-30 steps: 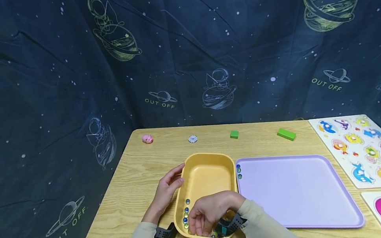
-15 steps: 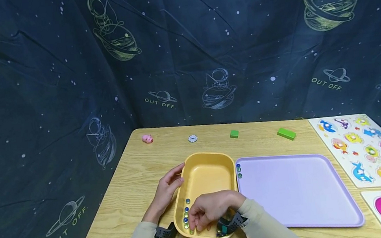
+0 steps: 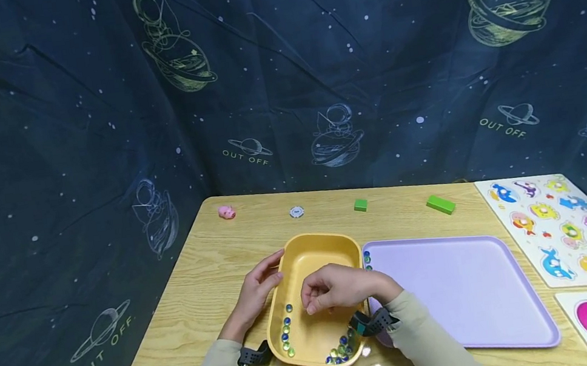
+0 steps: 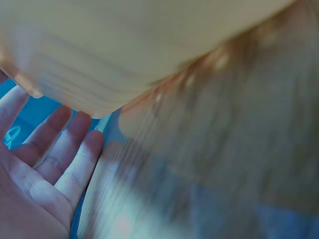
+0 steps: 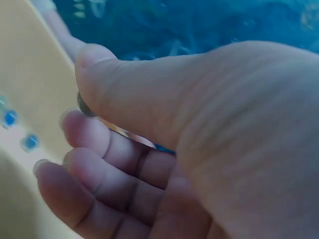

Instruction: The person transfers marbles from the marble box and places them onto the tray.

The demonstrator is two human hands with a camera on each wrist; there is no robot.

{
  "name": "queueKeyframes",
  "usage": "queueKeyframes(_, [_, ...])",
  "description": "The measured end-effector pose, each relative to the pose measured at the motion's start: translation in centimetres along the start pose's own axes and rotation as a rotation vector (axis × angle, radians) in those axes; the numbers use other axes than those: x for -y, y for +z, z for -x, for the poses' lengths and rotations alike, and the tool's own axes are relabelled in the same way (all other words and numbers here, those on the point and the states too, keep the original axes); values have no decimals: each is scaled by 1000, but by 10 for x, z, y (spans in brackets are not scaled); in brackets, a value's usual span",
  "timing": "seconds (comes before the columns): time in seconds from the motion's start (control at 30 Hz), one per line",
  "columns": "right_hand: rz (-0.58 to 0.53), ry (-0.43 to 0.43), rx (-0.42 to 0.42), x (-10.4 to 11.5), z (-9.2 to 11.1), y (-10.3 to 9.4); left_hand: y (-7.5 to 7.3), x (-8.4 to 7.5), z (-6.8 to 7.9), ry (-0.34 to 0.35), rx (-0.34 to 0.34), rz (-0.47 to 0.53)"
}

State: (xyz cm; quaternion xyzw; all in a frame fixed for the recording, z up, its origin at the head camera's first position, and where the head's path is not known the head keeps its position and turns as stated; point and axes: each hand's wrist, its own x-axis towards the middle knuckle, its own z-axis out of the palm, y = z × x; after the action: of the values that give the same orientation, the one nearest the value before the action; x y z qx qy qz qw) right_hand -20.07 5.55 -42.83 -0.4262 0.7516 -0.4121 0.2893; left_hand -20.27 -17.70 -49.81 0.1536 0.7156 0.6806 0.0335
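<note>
In the head view my right hand (image 3: 334, 288) is over the middle of the yellow plastic bin (image 3: 328, 241). Its thumb and forefinger pinch a small dark glass marble (image 5: 85, 105), mostly hidden behind the thumb in the right wrist view. My left hand (image 3: 256, 291) rests with straight, relaxed fingers against the bin's left wall; the left wrist view shows those fingers (image 4: 82, 164) beside the wall. Along the bin's left side runs a line of blue and yellow-green marbles (image 3: 286, 330). A cluster of other marbles (image 3: 341, 351) lies in its near right corner.
A lilac tray (image 3: 461, 296) adjoins the bin's right side, with a few marbles (image 3: 367, 257) at its left edge. Behind stand a pink pig (image 3: 227, 212), a poker chip (image 3: 296, 212) and green blocks (image 3: 441, 204). Puzzle boards (image 3: 563, 229) lie at the right.
My right hand has risen from the bin's near left corner toward its middle, uncovering the marble cluster and a marble at the near end of the line. My left hand has stayed put.
</note>
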Motion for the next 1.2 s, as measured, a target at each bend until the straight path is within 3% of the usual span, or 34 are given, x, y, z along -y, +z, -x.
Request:
queueKeyframes(0.17, [-11,17,-142,-5,18,-22,-1,1,0,24,14,-11])
queueKeyframes(0.43, [-62,93,-359,-2,49,-49,0,0,0,-7,-6,-7])
queueKeyframes(0.63, [-78,161,-477,-2,73,-66,0,-1,0,-3,-3,-7])
queueKeyframes(0.77, [-62,231,-556,-17,86,-73,0,-1,0,-4,-1,-7])
queueKeyframes(1.0, [-64,327,-633,-80,96,-79,0,-5,1,-37,9,18])
queueKeyframes(1.2, [-48,408,-630,-95,100,-78,5,-25,5,-61,31,-3])
